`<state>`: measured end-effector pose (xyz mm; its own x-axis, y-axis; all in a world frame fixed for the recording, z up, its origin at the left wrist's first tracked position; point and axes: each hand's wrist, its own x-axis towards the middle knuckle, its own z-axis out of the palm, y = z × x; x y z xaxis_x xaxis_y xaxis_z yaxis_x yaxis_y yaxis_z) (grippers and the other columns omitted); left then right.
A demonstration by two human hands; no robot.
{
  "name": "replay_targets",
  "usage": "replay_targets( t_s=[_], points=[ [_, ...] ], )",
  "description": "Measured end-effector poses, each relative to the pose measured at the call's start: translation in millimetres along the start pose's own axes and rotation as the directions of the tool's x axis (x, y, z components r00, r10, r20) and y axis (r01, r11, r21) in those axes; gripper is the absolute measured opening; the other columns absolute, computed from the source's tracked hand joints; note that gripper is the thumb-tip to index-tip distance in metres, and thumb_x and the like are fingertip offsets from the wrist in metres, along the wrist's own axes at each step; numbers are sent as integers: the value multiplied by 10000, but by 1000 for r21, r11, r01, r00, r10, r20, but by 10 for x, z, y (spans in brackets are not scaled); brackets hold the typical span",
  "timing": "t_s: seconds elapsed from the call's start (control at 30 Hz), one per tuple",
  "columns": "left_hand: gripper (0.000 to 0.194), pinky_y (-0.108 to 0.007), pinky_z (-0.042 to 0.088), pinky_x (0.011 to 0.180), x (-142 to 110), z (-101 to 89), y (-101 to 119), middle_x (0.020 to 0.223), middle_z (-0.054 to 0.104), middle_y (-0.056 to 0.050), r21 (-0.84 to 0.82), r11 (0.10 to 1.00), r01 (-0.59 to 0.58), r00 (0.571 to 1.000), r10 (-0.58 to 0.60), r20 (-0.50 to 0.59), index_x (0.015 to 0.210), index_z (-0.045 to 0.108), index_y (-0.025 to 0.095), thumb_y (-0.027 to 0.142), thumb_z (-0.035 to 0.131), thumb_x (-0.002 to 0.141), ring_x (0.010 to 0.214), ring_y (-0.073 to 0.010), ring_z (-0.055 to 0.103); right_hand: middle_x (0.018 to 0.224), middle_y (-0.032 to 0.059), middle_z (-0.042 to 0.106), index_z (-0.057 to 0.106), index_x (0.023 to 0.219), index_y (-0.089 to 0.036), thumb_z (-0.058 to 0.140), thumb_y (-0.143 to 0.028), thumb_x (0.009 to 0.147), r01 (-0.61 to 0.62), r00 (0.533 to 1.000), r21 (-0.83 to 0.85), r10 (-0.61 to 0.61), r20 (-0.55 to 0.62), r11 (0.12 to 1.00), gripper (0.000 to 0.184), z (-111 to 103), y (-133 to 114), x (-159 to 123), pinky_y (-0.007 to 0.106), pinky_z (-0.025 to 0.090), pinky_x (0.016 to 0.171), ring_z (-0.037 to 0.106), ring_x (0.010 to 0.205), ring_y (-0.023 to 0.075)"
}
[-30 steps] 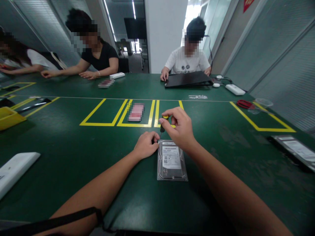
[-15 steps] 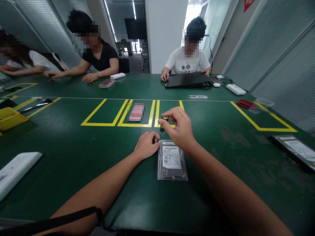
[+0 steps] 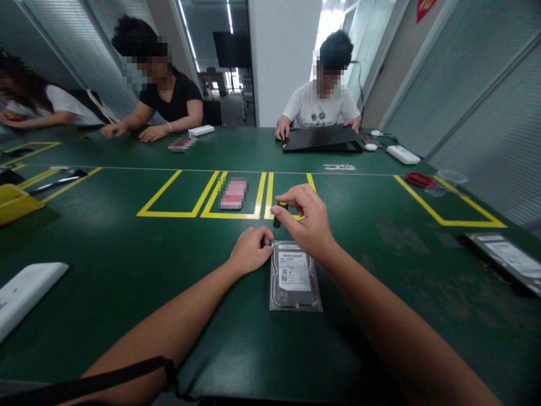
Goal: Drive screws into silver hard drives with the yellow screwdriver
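Observation:
A silver hard drive (image 3: 295,276) with a white label lies flat on the green table in front of me. My right hand (image 3: 308,220) pinches the handle of a small black and yellow screwdriver (image 3: 278,216) between thumb and fingers. The screwdriver stands nearly upright, its shaft pointing down at the drive's far left corner. At that corner my left hand (image 3: 252,248) is closed, with curled fingertips against the drive's edge, close to the shaft. The exact contact of the screwdriver tip is too small to make out.
Another hard drive (image 3: 505,256) lies at the right. A white device (image 3: 29,296) and a yellow bin (image 3: 19,203) are at the left. Yellow tape (image 3: 169,214) marks the table; a blurred pink item (image 3: 234,193) lies inside one outline. Across sit several people, one holding a black panel (image 3: 323,138).
My right fingers have shifted slightly on the screwdriver handle, whose shaft stays at the same corner. The drive and my left hand keep their places. A co-worker's hand across the table moved right.

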<state>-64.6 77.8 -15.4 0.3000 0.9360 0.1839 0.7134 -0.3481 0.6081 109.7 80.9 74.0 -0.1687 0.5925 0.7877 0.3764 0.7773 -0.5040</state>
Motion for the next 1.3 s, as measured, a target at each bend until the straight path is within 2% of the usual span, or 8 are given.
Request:
replay_targets(
  t_s=[0.1, 0.3, 0.43, 0.57, 0.83, 1.07, 1.17, 1.3],
  points=[
    [125, -330, 396, 722, -1, 3, -7, 758, 632, 10, -3, 1000, -5, 1000, 5, 6, 816, 571, 219, 154, 572, 709, 775, -205, 528, 899, 17, 630, 656, 936, -186, 637, -252, 888, 15, 1000, -34, -15, 2, 999, 84, -8, 5, -3, 292, 440, 742, 547, 816, 135],
    [127, -341, 406, 752, 2, -1, -16, 770, 639, 13, -7, 1000, -11, 1000, 11, 12, 822, 578, 214, 154, 571, 711, 765, -197, 530, 945, 19, 675, 663, 998, -194, 545, -196, 881, -30, 999, -53, 30, 18, 998, 166, -12, -9, -20, 309, 434, 729, 561, 817, 149],
    [138, -335, 402, 736, 2, -4, -17, 767, 633, 9, -5, 1000, -15, 1000, 15, 6, 815, 576, 215, 136, 552, 704, 778, -202, 532, 962, 35, 647, 652, 952, -189, 581, -269, 903, -3, 1000, -18, 3, 24, 1000, 117, -3, -9, -5, 305, 433, 737, 562, 869, 154],
    [152, -335, 406, 741, 1, -6, -20, 769, 634, 9, -10, 1000, -19, 1000, 19, 7, 821, 577, 216, 125, 538, 706, 783, -204, 536, 888, 28, 626, 645, 899, -189, 638, -315, 887, 7, 1000, -49, -7, 6, 999, 127, -6, 4, 10, 309, 430, 741, 546, 824, 154],
    [152, -335, 402, 739, -7, -21, -28, 767, 636, 12, -26, 999, -24, 1000, 25, 12, 811, 571, 214, 111, 524, 709, 781, -200, 534, 961, 21, 678, 662, 991, -193, 530, -197, 888, -23, 999, -52, 25, 29, 998, 167, -21, -5, -17, 314, 435, 744, 567, 847, 156],
    [173, -337, 399, 749, -10, -26, -41, 768, 631, 18, -39, 999, -38, 999, 39, 19, 830, 570, 214, 106, 521, 704, 771, -195, 530, 913, 36, 631, 654, 920, -183, 630, -316, 887, -7, 1000, -40, 7, 12, 999, 139, -12, 5, 10, 302, 437, 743, 560, 859, 159],
    [177, -337, 402, 755, -16, -27, -39, 775, 633, 18, -43, 998, -36, 999, 37, 19, 830, 572, 211, 102, 521, 701, 778, -193, 532, 912, 27, 649, 656, 941, -181, 615, -261, 885, -7, 1000, -58, 7, 5, 998, 106, -15, 13, 7, 304, 433, 740, 561, 834, 152],
    [174, -333, 402, 749, -21, -32, -35, 783, 635, 16, -47, 998, -33, 999, 34, 20, 825, 575, 208, 103, 522, 696, 780, -191, 532, 953, 16, 674, 661, 1017, -185, 568, -189, 874, -32, 999, -48, 32, 2, 998, 170, -16, 17, -15, 304, 437, 735, 573, 845, 151]
  ],
)
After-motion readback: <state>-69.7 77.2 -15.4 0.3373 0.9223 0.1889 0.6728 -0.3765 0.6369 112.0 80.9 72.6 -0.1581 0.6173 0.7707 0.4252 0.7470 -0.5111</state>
